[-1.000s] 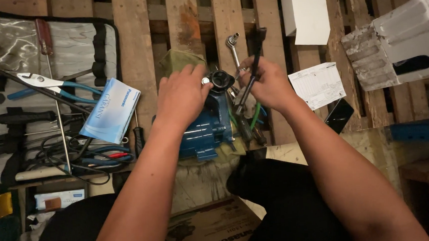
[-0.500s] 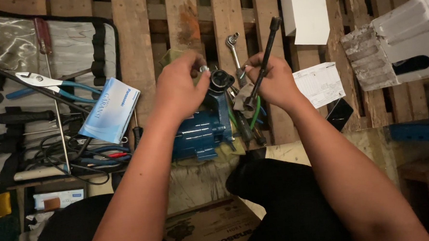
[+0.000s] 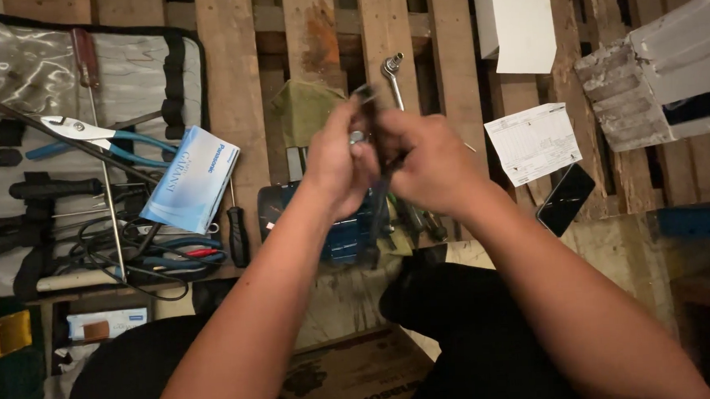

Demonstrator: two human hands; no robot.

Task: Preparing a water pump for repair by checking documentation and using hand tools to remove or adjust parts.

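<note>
Wooden pallet slats [image 3: 226, 85] serve as the bench, strewn with tools. At its middle, both hands meet above a blue motor housing [image 3: 336, 224]: the left hand [image 3: 339, 164] pinches a small silver nut [image 3: 357, 136] between its fingertips, while the right hand [image 3: 425, 164] is closed around a long black socket wrench [image 3: 376, 214], blurred, its shaft running down over the housing. A silver ratchet [image 3: 394, 74] lies just behind the hands. Toward the left edge sit an open tool roll [image 3: 126, 66], blue-handled pliers [image 3: 101, 139] and a pale blue booklet [image 3: 191, 181]; a dark phone [image 3: 564, 198] and a printed sheet [image 3: 532, 142] lie to the right.
</note>
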